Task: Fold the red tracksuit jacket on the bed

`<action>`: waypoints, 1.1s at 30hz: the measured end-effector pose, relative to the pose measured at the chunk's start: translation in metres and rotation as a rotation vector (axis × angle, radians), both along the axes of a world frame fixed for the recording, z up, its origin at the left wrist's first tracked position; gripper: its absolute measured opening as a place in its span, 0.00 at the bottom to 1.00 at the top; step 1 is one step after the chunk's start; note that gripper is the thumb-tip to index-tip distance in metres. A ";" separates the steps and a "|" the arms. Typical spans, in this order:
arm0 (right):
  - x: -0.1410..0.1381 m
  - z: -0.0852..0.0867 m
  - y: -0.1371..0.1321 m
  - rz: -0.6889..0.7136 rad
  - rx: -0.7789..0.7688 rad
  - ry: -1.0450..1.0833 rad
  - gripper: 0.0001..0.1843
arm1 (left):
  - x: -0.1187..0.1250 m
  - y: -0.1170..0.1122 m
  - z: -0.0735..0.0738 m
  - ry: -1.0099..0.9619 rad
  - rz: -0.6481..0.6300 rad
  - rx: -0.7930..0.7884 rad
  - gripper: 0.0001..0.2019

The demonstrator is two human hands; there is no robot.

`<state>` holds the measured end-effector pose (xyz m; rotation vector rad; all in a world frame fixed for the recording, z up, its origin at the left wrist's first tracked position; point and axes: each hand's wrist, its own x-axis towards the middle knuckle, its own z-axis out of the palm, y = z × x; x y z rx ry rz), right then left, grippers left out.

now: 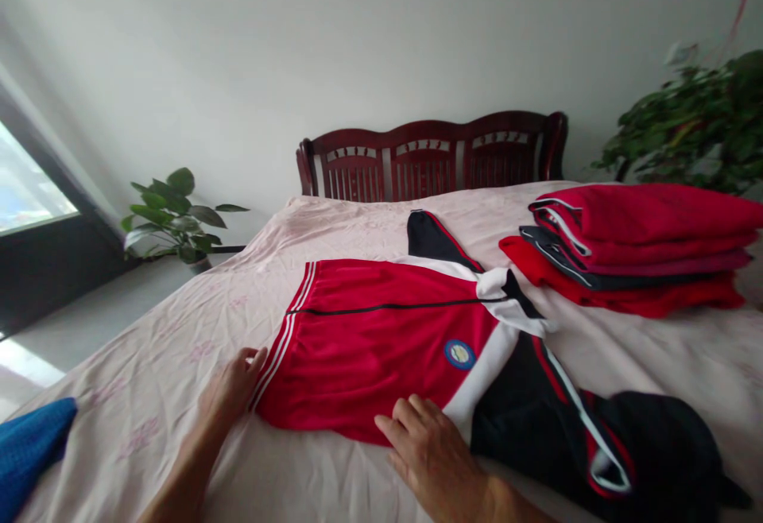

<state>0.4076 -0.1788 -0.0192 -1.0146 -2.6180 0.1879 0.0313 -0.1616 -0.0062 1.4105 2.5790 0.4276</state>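
A red zip-up sports jacket (381, 340) with white stripes, black sleeves and a round badge lies spread flat on the bed, collar to the right. My left hand (234, 389) rests at its striped hem on the left, fingers loosely stretched onto the cloth. Flat on the jacket's near edge lies my right hand (432, 447), fingers apart, close to the white panel. Neither hand grips anything. One black sleeve (602, 435) trails to the right, bunched near the bed's front; the other black sleeve (430, 238) points toward the headboard.
A stack of folded red and dark garments (637, 249) sits at the right on the pale pink bedsheet (179, 324). Behind are a dark wooden headboard (429, 156) and potted plants (172, 217). A blue cloth (29, 447) shows at the lower left. A window is at far left.
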 end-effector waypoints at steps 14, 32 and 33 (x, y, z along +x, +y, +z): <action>-0.008 -0.014 0.006 0.155 0.019 0.024 0.09 | -0.002 -0.001 -0.008 0.061 -0.081 0.073 0.24; 0.012 0.001 0.000 -0.010 -0.039 0.113 0.08 | -0.002 -0.003 -0.010 0.264 -0.185 0.261 0.20; 0.014 0.002 0.000 -0.039 -0.045 0.117 0.08 | 0.000 -0.002 -0.012 0.290 -0.248 0.344 0.20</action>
